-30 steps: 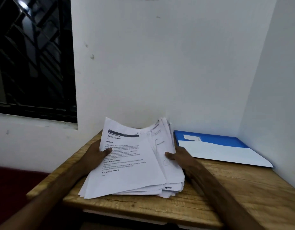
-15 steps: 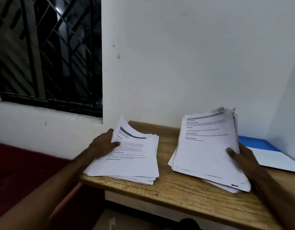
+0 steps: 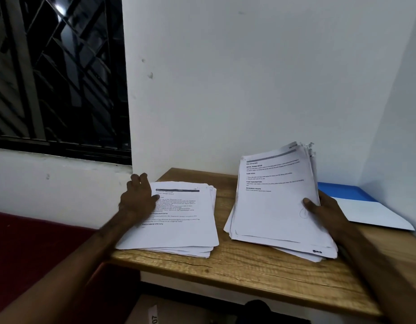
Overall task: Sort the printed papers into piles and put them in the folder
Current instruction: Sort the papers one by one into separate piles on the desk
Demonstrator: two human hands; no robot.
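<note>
Two stacks of printed papers lie on the wooden table (image 3: 260,267). The left pile (image 3: 179,220) lies flat at the table's left end, and my left hand (image 3: 138,198) rests on its left edge with the fingers spread past the sheets. The right pile (image 3: 274,206) is thicker and its far end is tilted up off the table. My right hand (image 3: 323,208) grips its right edge, thumb on the top sheet. A blue folder (image 3: 342,191) with a white sheet on it lies behind my right hand, in the corner.
White walls close the table in at the back and on the right. A dark barred window (image 3: 57,73) sits to the left. Below the table's left end there is a dark red surface (image 3: 38,242), and a cardboard box (image 3: 155,314) stands under the table.
One stack has been split in two. My left hand carried part of it to the table's left end and laid it flat; my right hand kept the rest and tilted it up.
</note>
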